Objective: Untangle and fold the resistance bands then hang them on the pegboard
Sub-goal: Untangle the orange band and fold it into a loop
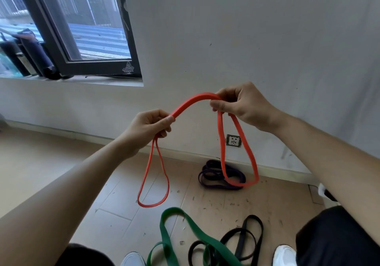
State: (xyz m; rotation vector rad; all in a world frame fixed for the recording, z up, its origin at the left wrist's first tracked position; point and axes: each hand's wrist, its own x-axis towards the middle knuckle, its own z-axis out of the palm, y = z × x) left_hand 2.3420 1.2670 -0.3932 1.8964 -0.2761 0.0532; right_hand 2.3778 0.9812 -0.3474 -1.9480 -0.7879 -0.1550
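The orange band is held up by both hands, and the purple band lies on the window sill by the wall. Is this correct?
Not quite: the purple band lies on the floor by the wall, not on the window sill, as the head view shows. The orange band is indeed held up by the left hand and the right hand.

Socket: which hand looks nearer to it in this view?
Right. Both hands grip the red band; the right hand is just above the socket, the left hand well off to its left, slightly higher.
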